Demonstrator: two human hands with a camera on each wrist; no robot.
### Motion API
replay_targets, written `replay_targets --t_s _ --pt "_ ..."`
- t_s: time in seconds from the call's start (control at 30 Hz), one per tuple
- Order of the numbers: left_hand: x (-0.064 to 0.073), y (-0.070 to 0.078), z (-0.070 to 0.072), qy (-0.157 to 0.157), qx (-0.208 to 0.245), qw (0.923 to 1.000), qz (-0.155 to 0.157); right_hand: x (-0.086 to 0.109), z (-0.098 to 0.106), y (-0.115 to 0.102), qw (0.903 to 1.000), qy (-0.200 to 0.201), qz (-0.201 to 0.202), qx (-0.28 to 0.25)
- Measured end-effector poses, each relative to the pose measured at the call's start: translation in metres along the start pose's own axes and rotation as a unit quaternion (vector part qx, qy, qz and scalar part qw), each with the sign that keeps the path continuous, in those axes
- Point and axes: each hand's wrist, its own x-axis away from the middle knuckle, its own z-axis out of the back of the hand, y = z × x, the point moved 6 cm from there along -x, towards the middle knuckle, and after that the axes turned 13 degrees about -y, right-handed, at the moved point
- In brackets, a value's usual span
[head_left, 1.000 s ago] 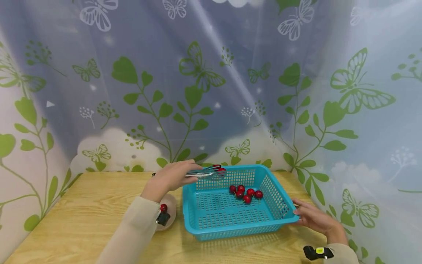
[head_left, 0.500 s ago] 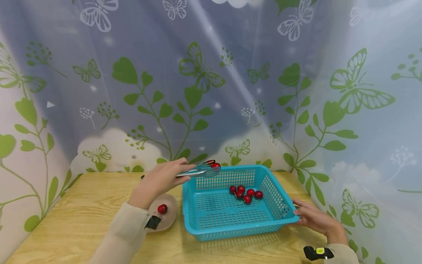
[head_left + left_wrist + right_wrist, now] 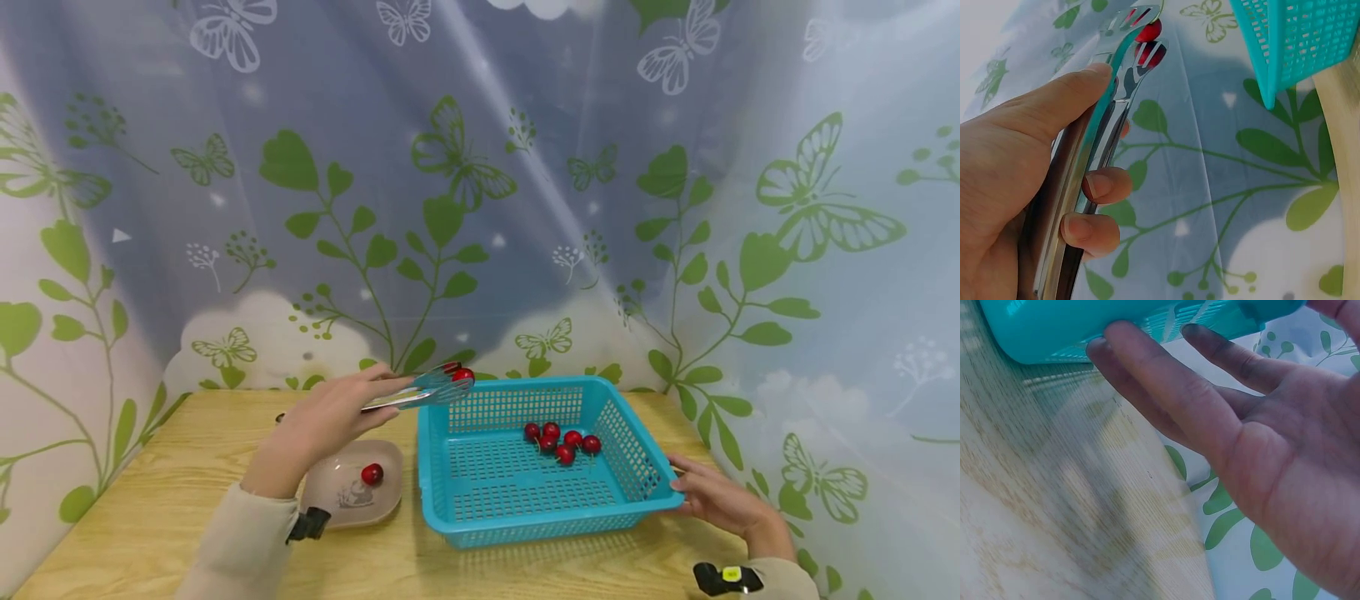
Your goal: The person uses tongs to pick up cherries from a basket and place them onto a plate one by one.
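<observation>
My left hand (image 3: pixel 337 412) holds metal serving tongs (image 3: pixel 1100 128), thumb on one arm and fingers curled round the other. A red cherry (image 3: pixel 1149 31) sits between the slotted tips; another red patch beside it may be its reflection. The tongs' tips are above the left rear corner of the blue plastic basket (image 3: pixel 540 529). Inside the basket, several cherries (image 3: pixel 565 454) with stems lie grouped right of the middle. My right hand (image 3: pixel 723 500) grips the basket's right front corner, thumb at the rim and fingers against the outside.
Left of the basket, partly below my left forearm, stands a shallow pinkish dish (image 3: pixel 386 500) holding one cherry (image 3: pixel 372 474). Wooden tabletop (image 3: pixel 217 433) lies under everything. A patterned curtain (image 3: pixel 495 275) hangs behind the table and along its sides.
My left hand has moved left with the tongs and the cherry, from over the basket's back part toward the dish, uncovering more of the dish. The right hand and basket have stayed put.
</observation>
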Motion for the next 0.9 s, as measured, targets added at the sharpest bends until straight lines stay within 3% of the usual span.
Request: replay_targets --t_s 0.37,0.53,0.9 --pt "0.032 -0.02 0.002 0.009 0.009 0.9996 0.025 -0.001 -0.003 -0.002 1.0 0.001 -0.004 0.007" --pt "0.041 -0.025 -0.002 0.02 0.007 0.9996 0.018 0.001 -0.005 -0.001 1.0 -0.007 -0.002 -0.001" --pt "0.056 -0.046 -0.01 0.025 -0.005 0.9987 0.045 -0.001 -0.002 -0.002 1.0 -0.001 0.002 0.009"
